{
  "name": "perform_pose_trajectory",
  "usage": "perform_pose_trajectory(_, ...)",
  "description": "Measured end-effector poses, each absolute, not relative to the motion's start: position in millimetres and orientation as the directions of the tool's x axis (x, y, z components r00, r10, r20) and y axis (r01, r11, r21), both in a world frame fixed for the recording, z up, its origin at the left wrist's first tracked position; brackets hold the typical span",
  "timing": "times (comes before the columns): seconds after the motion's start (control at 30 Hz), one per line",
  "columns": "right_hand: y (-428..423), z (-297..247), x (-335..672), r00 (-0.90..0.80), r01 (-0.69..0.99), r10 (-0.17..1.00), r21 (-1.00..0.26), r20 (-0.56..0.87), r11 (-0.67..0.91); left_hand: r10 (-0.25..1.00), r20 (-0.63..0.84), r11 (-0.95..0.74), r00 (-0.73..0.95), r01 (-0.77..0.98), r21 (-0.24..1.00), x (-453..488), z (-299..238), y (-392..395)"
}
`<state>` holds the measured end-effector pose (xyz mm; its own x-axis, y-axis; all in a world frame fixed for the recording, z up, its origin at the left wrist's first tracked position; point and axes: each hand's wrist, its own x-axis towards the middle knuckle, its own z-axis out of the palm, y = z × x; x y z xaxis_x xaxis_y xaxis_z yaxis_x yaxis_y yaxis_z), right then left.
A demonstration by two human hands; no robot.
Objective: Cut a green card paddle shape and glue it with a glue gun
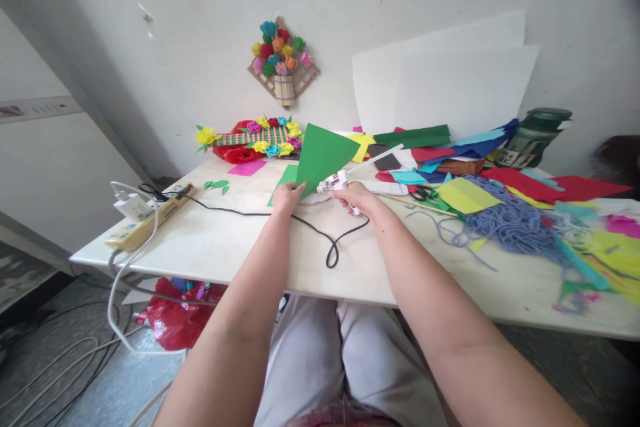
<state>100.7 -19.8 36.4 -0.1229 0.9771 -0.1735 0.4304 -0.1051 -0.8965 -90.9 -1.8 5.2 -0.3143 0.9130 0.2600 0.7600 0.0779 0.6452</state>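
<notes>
My left hand (289, 197) pinches the lower edge of a green sheet of paper (323, 155), which stands tilted up off the table. Another green piece (283, 180) lies flat behind that hand. Wrapped in my right hand (356, 196) is a white hot glue gun (336, 181), a long glue stick (375, 161) poking out of its rear toward the upper right. Its nozzle points left, close to the green sheet; whether they touch I cannot tell. From the gun a black cord (333, 253) loops over the white table (240, 240).
Left on the table are a power strip (150, 217) with a white charger, green leaf cutouts (217, 185) and magenta paper (247, 167). Behind lies a flower-trimmed stick craft (255, 139). To the right are blue yarn (515, 220), scissors (425, 193), coloured sheets and a dark bottle (535, 137).
</notes>
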Motion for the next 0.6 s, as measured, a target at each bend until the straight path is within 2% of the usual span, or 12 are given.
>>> perform_pose_trajectory(0.6, -22.9, 40.1, 106.6, -0.105, 0.421, 0.982, -0.902, -0.157, -0.1, 0.913, 0.264, 0.072, -0.312, 0.759, 0.647, -90.7, 5.7, -1.9)
